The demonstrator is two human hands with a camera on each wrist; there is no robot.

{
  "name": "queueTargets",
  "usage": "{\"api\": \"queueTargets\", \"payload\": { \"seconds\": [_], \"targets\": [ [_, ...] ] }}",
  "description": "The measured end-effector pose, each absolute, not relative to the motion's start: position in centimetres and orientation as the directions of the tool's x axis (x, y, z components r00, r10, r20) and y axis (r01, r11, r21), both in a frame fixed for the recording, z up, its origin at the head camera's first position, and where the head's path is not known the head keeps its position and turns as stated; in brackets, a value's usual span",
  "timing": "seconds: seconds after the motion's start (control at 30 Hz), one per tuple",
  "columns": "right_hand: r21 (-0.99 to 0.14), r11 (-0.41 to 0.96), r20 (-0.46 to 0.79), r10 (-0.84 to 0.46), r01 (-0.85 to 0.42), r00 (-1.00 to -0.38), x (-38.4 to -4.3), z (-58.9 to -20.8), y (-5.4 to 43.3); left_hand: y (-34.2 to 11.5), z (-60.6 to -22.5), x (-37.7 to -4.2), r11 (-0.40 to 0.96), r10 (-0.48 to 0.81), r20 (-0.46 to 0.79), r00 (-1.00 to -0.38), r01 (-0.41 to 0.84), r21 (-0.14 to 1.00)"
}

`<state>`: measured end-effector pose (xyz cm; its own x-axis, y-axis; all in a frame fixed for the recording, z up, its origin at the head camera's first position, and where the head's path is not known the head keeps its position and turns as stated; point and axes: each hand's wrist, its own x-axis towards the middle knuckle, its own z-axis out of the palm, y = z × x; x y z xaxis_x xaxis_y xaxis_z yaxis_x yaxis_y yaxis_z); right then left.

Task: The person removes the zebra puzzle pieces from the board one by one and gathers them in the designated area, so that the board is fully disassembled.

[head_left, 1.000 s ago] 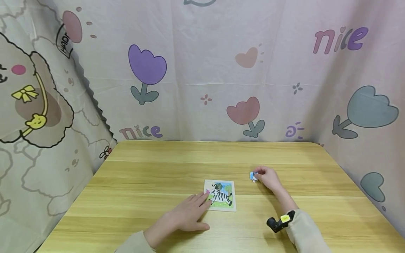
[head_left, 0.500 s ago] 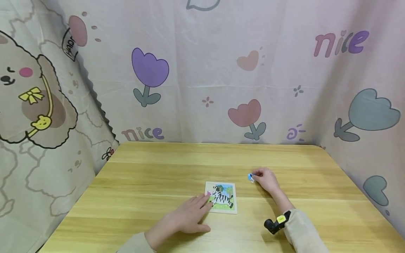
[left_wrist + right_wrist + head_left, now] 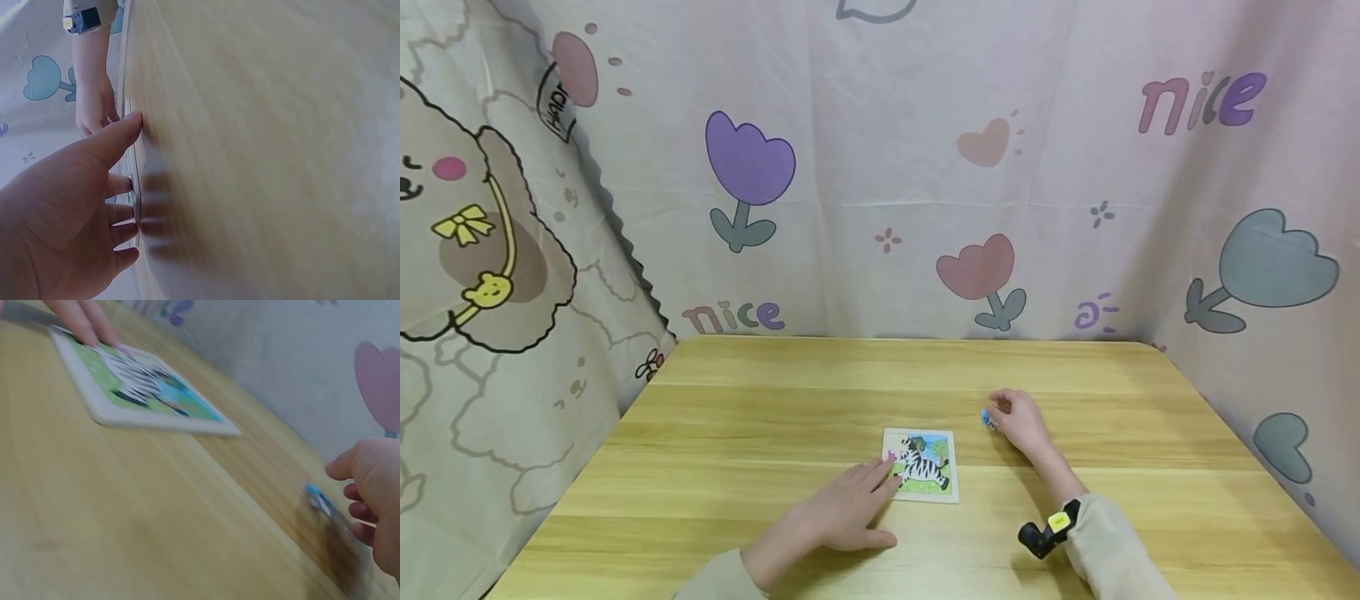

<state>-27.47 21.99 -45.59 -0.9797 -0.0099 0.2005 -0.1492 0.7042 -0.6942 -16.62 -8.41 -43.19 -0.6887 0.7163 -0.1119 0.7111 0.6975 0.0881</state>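
Note:
A square zebra jigsaw puzzle [image 3: 925,483] in a pale frame lies flat on the table. My left hand [image 3: 850,504] rests at its left edge, fingers outstretched over the frame and thumb apart; the left wrist view shows the same left hand [image 3: 69,206] along the board's edge. To the right of the board, my right hand [image 3: 1021,423] holds a small blue-and-white puzzle piece [image 3: 988,419] by its fingertips. The right wrist view shows this piece [image 3: 321,501] tilted at the fingertips of the right hand [image 3: 378,494], blurred; the exact contact is unclear.
The wooden table [image 3: 760,417] extends around both hands. A printed cloth [image 3: 865,167] hangs behind it and at the sides. A black wrist camera [image 3: 1047,533] is strapped to the right wrist.
The right hand has moved slightly left, toward the board, and the small piece has shifted with it and now looks more tilted. The left hand and the zebra puzzle stay in place.

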Motion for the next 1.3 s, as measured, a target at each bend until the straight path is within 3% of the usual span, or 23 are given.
{"api": "queueTargets", "payload": {
  "seconds": [0.27,0.5,0.8,1.3],
  "targets": [
    [-0.738,0.616,0.285,-0.086,-0.276,-0.955,-26.1,-44.6,17.3,-8.3,-43.1,-16.6,0.694,0.72,-0.105,-0.686,0.713,0.099],
    [-0.774,0.541,0.221,-0.256,-0.329,-0.941,-25.0,-44.3,13.9,-8.2,-43.1,-16.7,0.698,0.716,-0.109,-0.69,0.708,0.101],
    [-0.696,0.606,0.147,-0.406,-0.386,-0.902,-24.5,-45.1,12.3,-8.2,-43.1,-16.7,0.689,0.724,-0.106,-0.681,0.72,0.079],
    [-0.599,0.705,0.045,-0.444,-0.38,-0.895,-24.4,-44.2,11.4,-8.1,-42.8,-16.6,0.695,0.718,-0.115,-0.686,0.716,0.071]
  ]
}}
